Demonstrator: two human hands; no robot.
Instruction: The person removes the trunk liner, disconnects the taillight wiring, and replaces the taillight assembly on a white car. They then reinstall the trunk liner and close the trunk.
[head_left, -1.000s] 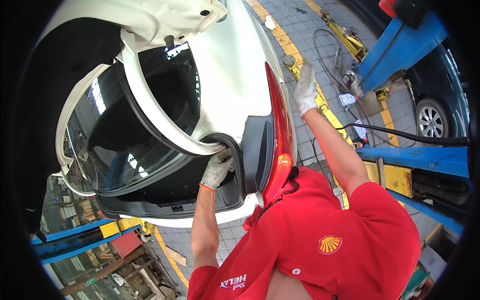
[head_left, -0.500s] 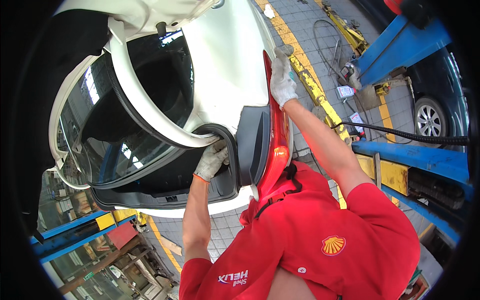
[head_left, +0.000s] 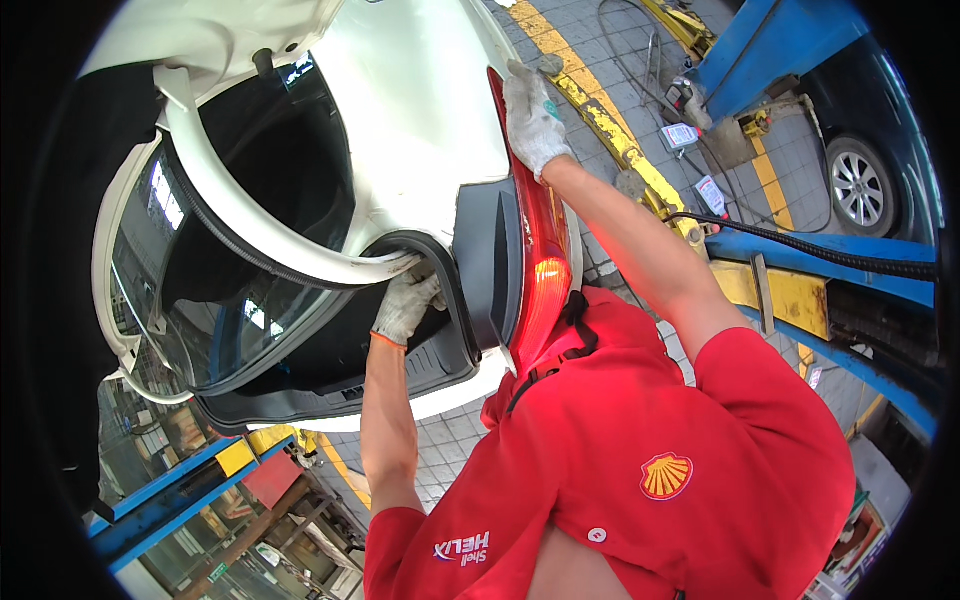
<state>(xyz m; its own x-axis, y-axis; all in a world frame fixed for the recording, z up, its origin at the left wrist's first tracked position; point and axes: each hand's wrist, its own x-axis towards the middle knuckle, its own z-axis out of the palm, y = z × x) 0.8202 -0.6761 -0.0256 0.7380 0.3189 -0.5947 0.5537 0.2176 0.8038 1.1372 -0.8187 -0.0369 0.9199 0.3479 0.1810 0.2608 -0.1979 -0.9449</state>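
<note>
A white car with a raised tailgate (head_left: pixel 270 230) stands before me. My right hand (head_left: pixel 534 120), in a pale knit glove, lies along the outer upper edge of the red tail lamp (head_left: pixel 522 215), its fingers stretched out. The lamp's lower part glows orange. My left hand (head_left: pixel 405 308), gloved too, reaches inside the boot opening, close to its black rubber seal (head_left: pixel 462 310). Its fingers are curled, and whatever they hold is hidden. Between seal and lamp lies a dark grey panel (head_left: pixel 488 260).
A yellow lift arm (head_left: pixel 625 150) runs along the floor beside the car, near blue lift posts (head_left: pixel 770 60). Bottles (head_left: pixel 682 135) and a hose lie on the tiles. A dark car (head_left: pixel 870 150) stands at the right. Shelving with clutter is at the lower left.
The whole view has shifted, so the car and both hands sit slightly farther left in the picture. Both hands keep to the same places on the car.
</note>
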